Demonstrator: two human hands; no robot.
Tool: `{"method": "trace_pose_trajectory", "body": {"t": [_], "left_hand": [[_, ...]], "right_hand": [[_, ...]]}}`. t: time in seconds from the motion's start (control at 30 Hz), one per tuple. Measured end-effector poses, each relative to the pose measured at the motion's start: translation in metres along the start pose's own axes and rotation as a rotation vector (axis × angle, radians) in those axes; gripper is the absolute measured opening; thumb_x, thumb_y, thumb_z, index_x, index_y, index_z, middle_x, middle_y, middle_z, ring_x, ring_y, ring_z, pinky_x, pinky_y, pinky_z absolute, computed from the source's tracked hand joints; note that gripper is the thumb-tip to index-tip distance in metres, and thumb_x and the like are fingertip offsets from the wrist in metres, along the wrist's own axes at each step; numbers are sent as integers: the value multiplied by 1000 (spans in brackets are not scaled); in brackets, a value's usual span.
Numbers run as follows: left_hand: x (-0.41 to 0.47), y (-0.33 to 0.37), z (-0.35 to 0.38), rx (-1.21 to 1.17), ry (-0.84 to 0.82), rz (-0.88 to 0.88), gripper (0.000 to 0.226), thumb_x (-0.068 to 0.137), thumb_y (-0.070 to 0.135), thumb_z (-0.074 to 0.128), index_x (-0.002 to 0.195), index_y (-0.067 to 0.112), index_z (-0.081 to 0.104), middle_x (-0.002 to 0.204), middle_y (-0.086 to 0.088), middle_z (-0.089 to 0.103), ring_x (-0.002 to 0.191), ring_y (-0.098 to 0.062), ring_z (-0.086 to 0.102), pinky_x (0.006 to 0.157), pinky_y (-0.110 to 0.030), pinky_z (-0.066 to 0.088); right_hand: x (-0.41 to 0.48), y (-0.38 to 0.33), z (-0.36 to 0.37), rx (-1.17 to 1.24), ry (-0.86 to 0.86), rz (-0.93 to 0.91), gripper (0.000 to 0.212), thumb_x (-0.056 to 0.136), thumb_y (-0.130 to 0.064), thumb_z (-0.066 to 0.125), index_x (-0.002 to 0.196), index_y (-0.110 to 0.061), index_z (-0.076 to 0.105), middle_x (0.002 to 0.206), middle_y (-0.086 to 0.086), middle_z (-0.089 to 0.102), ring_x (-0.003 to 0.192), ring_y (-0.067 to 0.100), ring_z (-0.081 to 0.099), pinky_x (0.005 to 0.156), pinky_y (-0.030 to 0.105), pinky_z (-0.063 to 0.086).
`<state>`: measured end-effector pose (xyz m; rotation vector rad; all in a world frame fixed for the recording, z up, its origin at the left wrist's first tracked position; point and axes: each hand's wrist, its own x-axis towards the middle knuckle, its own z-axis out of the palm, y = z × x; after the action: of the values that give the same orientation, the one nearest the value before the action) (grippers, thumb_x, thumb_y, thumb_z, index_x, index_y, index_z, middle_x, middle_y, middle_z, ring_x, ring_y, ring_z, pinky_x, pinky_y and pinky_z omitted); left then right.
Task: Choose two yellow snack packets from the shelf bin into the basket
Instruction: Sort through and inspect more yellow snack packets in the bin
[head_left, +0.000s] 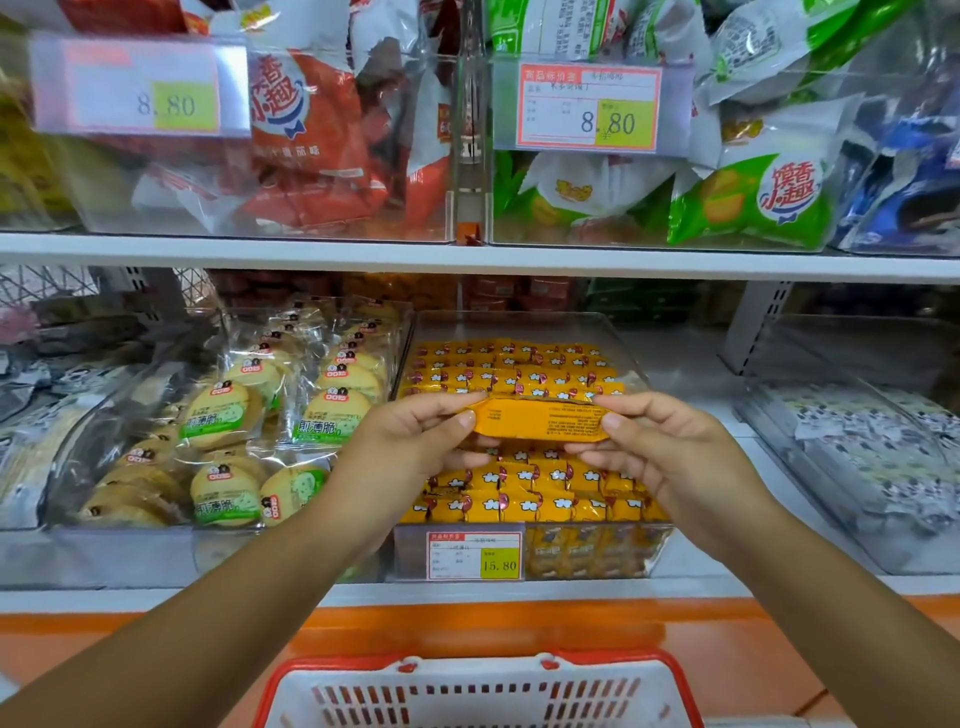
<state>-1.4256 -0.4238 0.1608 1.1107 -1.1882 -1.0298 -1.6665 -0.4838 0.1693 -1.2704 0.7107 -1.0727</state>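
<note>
I see a flat yellow foil snack packet (540, 423) held level at the centre of the frame, its plain printed back towards me. The small text on it is too fine to read. My left hand (410, 441) pinches its left end and my right hand (670, 447) pinches its right end, and the fingers cover both tips. The hands are apart, with the packet stretched between them.

Directly behind and below it is the clear plastic shelf bin (524, 325). It holds rows of matching yellow packets (514, 371), and my hands hide the middle rows. A red-bordered price label (474, 555) on the bin's front reads 15.80.

To the left, a clear bin holds round biscuits in green-labelled wrappers (291, 410). To the right are blurred white wrappers that I cannot identify.

At the bottom centre is the red-rimmed basket with a white slotted wall (675, 680), cut off by the frame's lower edge so its inside is out of view.
</note>
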Motion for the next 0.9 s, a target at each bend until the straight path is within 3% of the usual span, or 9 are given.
{"method": "trace_pose_trajectory", "body": {"t": [0.13, 0.23, 0.33, 0.47, 0.53, 0.63, 0.73, 0.83, 0.9], "left_hand": [[-2, 5, -2, -26, -58, 0, 34, 90, 7, 65, 119, 24, 68, 103, -5, 77, 98, -19, 73, 84, -25, 59], [-2, 5, 3, 8, -2, 42, 24, 90, 12, 69, 109, 27, 73, 94, -4, 78, 89, -19, 75, 74, -22, 59], [-3, 3, 8, 42, 37, 66, 13, 85, 35, 65, 85, 27, 76, 88, 1, 76, 88, -21, 75, 73, -29, 60], [-5, 1, 9, 91, 72, 79, 26, 83, 49, 59, 70, 27, 65, 73, 18, 62, 88, -18, 75, 75, -18, 54], [-6, -1, 12, 104, 111, 112, 27, 87, 45, 59, 66, 28, 60, 67, 18, 58, 86, -15, 75, 79, -25, 55], [-6, -2, 15, 79, 159, 126, 24, 92, 33, 61, 69, 28, 58, 64, 15, 58, 81, -17, 76, 82, -37, 57], [-6, 0, 16, -26, 171, 129, 11, 95, 20, 64, 91, 21, 54, 71, 4, 70, 76, -20, 75, 69, -30, 61], [-7, 2, 15, -32, 183, 136, 10, 95, 17, 64, 93, 27, 63, 83, -1, 76, 78, -20, 76, 67, -28, 61], [-8, 3, 15, -19, 188, 140, 12, 92, 20, 65, 89, 30, 72, 87, 1, 76, 81, -22, 76, 69, -31, 62]], "right_hand": [[1, -2, -3, 113, -55, 24, 40, 77, -7, 66, 117, -6, 68, 112, 22, 72, 101, 37, 72, 77, 27, 60], [0, -2, -1, 65, -27, 8, 42, 76, -9, 68, 118, -10, 66, 102, 21, 74, 95, 33, 74, 73, 24, 59], [-1, -3, 1, -27, 94, -31, 27, 74, -23, 72, 98, -12, 65, 83, 18, 73, 80, 31, 75, 66, 26, 60], [-3, -2, 5, -129, 78, -34, 14, 70, -35, 74, 68, -23, 68, 104, 16, 74, 96, 28, 74, 91, 38, 54], [-3, -2, 7, -110, 73, -54, 8, 70, -30, 73, 65, -27, 68, 103, 16, 74, 96, 28, 74, 90, 38, 56], [-3, -1, 6, -109, 83, -86, 10, 79, -18, 73, 76, -24, 66, 96, 8, 75, 89, 27, 74, 84, 37, 59], [-5, -1, 5, -201, 94, -164, 21, 90, -3, 66, 87, -21, 56, 104, 1, 75, 80, 26, 75, 77, 32, 59], [-7, -1, 7, -271, 73, -191, 27, 90, -6, 67, 77, -29, 65, 109, -6, 73, 77, 24, 75, 70, 23, 57], [-7, -1, 7, -281, 75, -164, 19, 88, -16, 69, 76, -31, 70, 112, -8, 72, 79, 24, 75, 74, 25, 57]]}}
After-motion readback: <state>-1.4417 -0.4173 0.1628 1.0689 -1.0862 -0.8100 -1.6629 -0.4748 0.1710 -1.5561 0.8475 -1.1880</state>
